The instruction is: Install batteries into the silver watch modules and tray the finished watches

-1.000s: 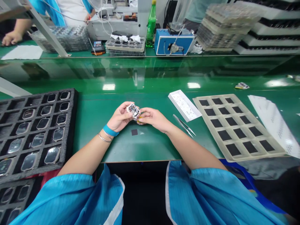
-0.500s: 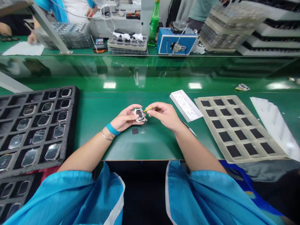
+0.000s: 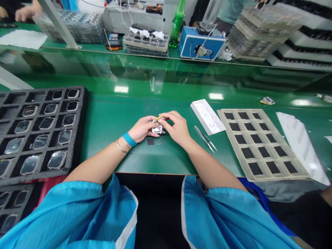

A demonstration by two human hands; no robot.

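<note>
My left hand (image 3: 142, 129) is closed around a small watch inner assembly (image 3: 157, 129) with a white frame, gripping it between thumb and fingers. My right hand (image 3: 176, 127) meets it from the other side, its thumb and index finger pinching a thin yellow piece (image 3: 158, 118) at the assembly's upper edge. Fingers hide part of both items. Just below the hands, a small dark square pad (image 3: 150, 141) lies on the green table (image 3: 109, 138). Metal tweezers (image 3: 205, 139) rest to the right of my right forearm.
At left stands a dark foam tray (image 3: 82, 114) of watch cases. To the right are a white box (image 3: 218, 129) with small bits, a beige compartment tray (image 3: 225, 138) with dark pads, and white sheets (image 3: 302, 145). A blue device (image 3: 190, 43) sits on the back shelf.
The yellow piece has moved left, onto the assembly's upper edge, with my right fingers. The assembly has turned in my left hand. The tweezers show more fully as my right forearm shifted left.
</note>
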